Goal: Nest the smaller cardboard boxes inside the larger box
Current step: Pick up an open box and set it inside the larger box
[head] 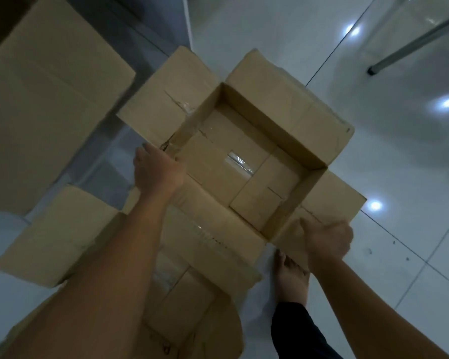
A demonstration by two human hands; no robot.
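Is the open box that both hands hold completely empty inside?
No, the open box already has smaller closed boxes lying on its bottom.

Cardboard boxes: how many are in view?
4: open box held between both hands at centre; large box upper left; box lower left; box beneath the arms. Others may be hidden.

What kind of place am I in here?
Probably an indoor room used for packing or storage: a glossy white tiled floor reflecting ceiling lights, several cardboard boxes around, and a metal furniture leg.
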